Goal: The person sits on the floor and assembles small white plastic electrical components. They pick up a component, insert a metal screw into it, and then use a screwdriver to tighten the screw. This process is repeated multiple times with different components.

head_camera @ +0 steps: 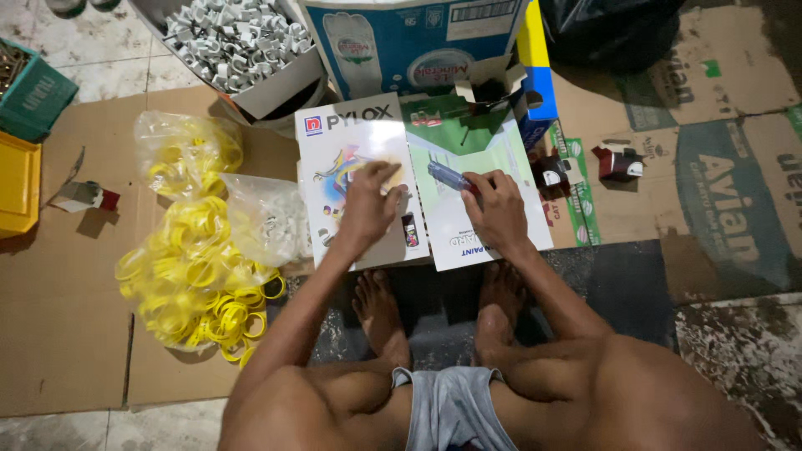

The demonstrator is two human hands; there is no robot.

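While the person sits barefoot on a floor covered with flattened cardboard sheets point(67, 317), both hands work over two glossy paint brochures laid side by side in front of the feet. Left hand point(368, 209) rests palm down on the white brochure point(351, 146), its fingers point(383, 173) bent and close together; whether they pinch anything I cannot tell. Right hand point(499, 213) lies on the green-and-white brochure point(455, 154), its fingers point(478, 182) closed on a small bluish clear tube point(449, 175) that points away up and left of them. Left of the left fingers lie two clear bags: one full of yellow plastic rings point(188, 276), spilling onto the cardboard, and a smaller one of white pieces point(271, 221). Beyond the fingers stand a box of white pipe clips point(238, 38) and a blue carton point(418, 42). Right of the right fingers sit two small dark red-and-white boxes point(618, 163). At the far left edge are a yellow tray point(17, 184) and a green crate point(33, 92); pale tile shows past the cardboard.
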